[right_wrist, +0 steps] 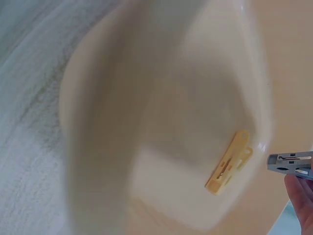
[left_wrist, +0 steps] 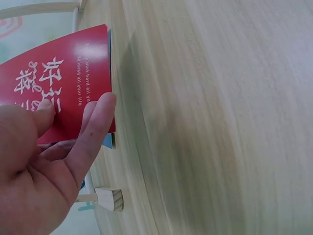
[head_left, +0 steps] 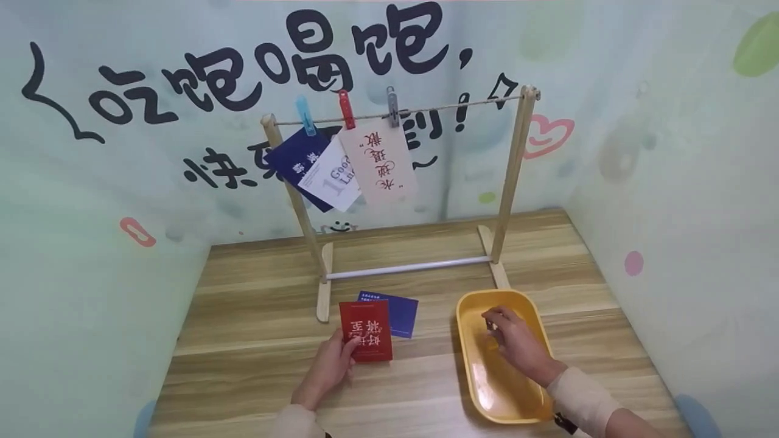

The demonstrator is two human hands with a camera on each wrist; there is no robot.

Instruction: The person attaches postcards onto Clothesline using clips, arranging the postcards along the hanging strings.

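Observation:
My left hand (head_left: 328,368) grips a red card (head_left: 367,316) with white lettering, thumb across its face. Behind that card, on the wooden tabletop, lies a blue card (head_left: 405,317). Over the yellow tray (head_left: 496,398), my right hand (head_left: 517,340) pinches a grey clothespin (right_wrist: 288,161), seen at the right edge of the right wrist view. A yellow clothespin (right_wrist: 229,162) lies inside the tray. In the left wrist view the fingers of the left hand (left_wrist: 54,156) lie partly behind the red card.
Behind the hands stands a wooden frame (head_left: 511,182) with a string across its top. A blue clip (head_left: 305,115), a red clip (head_left: 346,109) and a grey clip (head_left: 392,106) hold a navy card (head_left: 292,149), a white card (head_left: 331,179) and a pink card (head_left: 380,161). Printed walls enclose the table.

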